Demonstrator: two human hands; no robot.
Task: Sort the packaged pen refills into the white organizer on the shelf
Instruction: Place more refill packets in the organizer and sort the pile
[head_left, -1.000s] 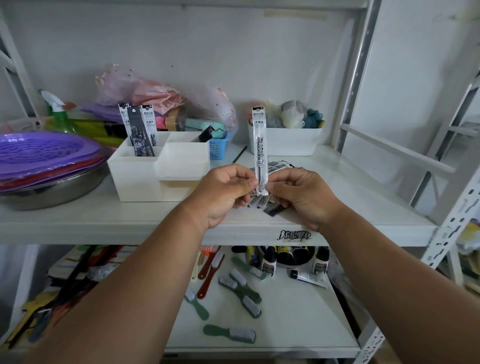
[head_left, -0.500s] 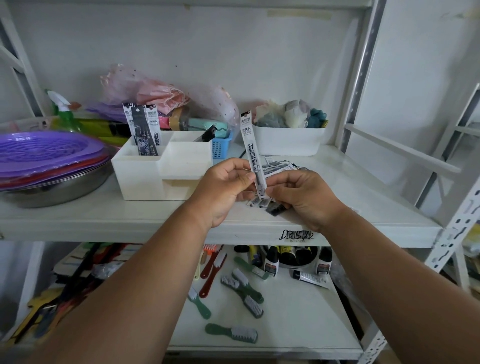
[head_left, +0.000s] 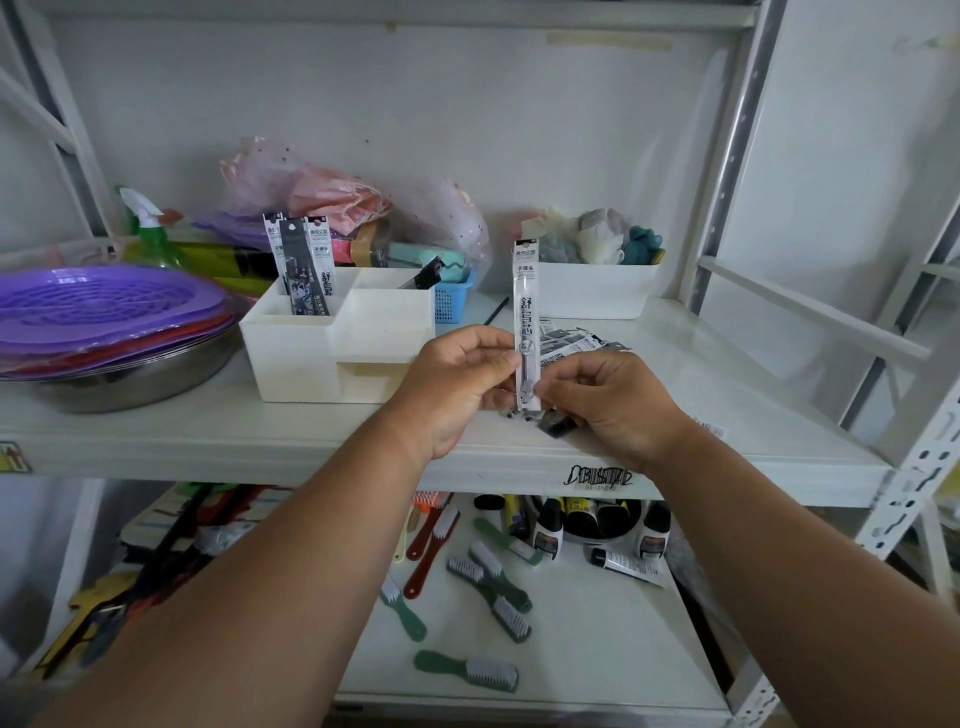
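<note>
A clear refill packet with a white header stands upright above the shelf's front edge. My left hand pinches its lower part from the left, and my right hand pinches its bottom end from the right. More refill packets lie in a loose pile on the shelf just behind my right hand. The white organizer stands to the left of my hands. Three refill packets stand upright in its back left compartment.
A steel bowl with purple and red lids fills the shelf's left end. A blue basket and a white bin stand at the back. Brushes and bottles lie on the lower shelf. A shelf post rises at the right.
The packet leaned left half a second ago and is now upright again. Both hands keep their hold and have barely shifted.
</note>
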